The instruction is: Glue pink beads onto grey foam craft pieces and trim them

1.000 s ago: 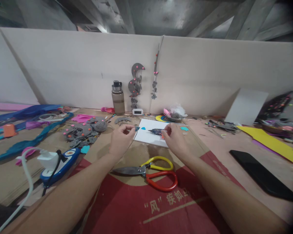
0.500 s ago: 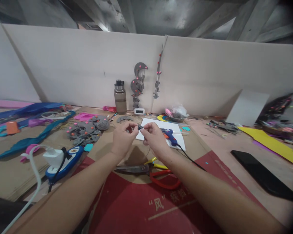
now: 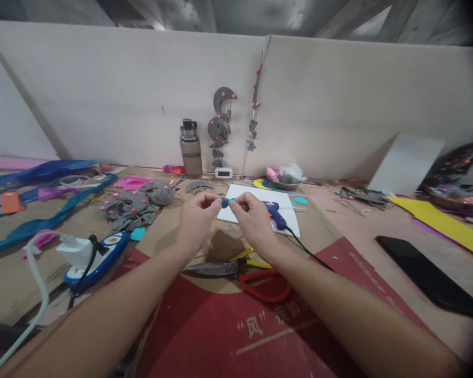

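Between my two hands, in the middle of the head view, is a small dark teal piece (image 3: 225, 202), too small to make out in detail. Thumb and forefinger of my left hand (image 3: 197, 220) pinch its left side. My right hand (image 3: 256, 223) is closed in a pinch at its right edge, where a bit of brighter blue shows by the fingertips. Just behind the hands, a blue glue gun (image 3: 276, 216) lies on a white board (image 3: 242, 193). Below them rest red-handled scissors (image 3: 265, 287) and a yellow-handled tool (image 3: 256, 262), partly hidden by my right forearm.
Grey felt pieces with pink balls (image 3: 128, 205) lie at the left, near a blue power strip (image 3: 114, 252) with a white plug. A bottle (image 3: 191, 152) and small white clock (image 3: 223, 172) stand by the wall. A black phone (image 3: 425, 273) and yellow sheet (image 3: 445, 220) lie at right.
The piece between my fingertips has turned and shows more of its teal face. My hands stay together in a pinch. The whole view has shifted slightly.
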Tool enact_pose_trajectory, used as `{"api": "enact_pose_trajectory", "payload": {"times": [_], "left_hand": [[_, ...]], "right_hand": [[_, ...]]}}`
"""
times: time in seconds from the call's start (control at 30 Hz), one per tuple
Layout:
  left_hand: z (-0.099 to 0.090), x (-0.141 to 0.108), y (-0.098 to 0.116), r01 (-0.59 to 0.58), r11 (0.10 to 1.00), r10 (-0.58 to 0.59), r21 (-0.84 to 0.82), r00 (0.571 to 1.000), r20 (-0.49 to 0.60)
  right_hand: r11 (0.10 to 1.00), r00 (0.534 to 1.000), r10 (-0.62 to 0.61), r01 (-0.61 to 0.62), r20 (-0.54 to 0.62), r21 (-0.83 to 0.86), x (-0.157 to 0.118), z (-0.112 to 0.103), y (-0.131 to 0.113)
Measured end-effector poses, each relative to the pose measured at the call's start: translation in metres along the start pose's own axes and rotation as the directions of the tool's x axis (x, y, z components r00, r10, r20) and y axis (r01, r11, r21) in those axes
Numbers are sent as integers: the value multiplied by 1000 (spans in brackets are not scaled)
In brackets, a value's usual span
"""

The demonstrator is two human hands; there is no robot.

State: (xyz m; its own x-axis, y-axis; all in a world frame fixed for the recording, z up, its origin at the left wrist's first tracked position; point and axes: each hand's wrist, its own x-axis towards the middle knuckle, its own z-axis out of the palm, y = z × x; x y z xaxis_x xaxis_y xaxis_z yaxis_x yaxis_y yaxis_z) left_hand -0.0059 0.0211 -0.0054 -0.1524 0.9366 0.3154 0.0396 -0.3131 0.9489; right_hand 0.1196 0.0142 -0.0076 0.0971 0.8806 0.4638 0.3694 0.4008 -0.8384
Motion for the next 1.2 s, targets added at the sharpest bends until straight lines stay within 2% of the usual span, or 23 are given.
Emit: {"api": "enact_pose_trajectory", "payload": {"times": [0.23, 0.4, 0.57, 0.67, 0.77, 0.9, 1.0, 1.1, 1.2], "left_hand": [[1, -3, 0, 14, 999, -14, -52, 1000, 12], [2, -2, -3, 51, 976, -33, -210, 996, 85], [2, 0, -6, 101, 939, -44, -329, 983, 176], [2, 1, -6, 152, 924, -76, -350, 972, 221], [1, 2, -7, 219, 904, -112, -367, 950, 290], [-2, 7, -13, 338, 847, -154, -410, 895, 419], [-4, 11, -16, 380, 819, -164, -431, 874, 458], [-6, 11, -8, 285, 901, -150, -326, 911, 383], [-7, 5, 7, 64, 998, -57, -14, 954, 293]], "right_hand": [[998, 998, -24, 21, -54, -56, -1, 0, -3], [998, 997, -31, 27, -66, -60, -2, -2, -4], [998, 999, 17, -20, 38, 65, 2, -4, 1], [991, 998, 47, -53, 53, 126, 6, -4, 6], [977, 993, 104, -113, 60, 183, 9, -5, 10], [966, 988, 138, -150, 70, 212, 13, -7, 15], [956, 983, 174, -181, 53, 230, 16, -11, 16], [972, 983, 169, -178, 68, 154, 18, -15, 14], [997, 992, 66, -61, 104, -55, 15, -19, 8]]}}
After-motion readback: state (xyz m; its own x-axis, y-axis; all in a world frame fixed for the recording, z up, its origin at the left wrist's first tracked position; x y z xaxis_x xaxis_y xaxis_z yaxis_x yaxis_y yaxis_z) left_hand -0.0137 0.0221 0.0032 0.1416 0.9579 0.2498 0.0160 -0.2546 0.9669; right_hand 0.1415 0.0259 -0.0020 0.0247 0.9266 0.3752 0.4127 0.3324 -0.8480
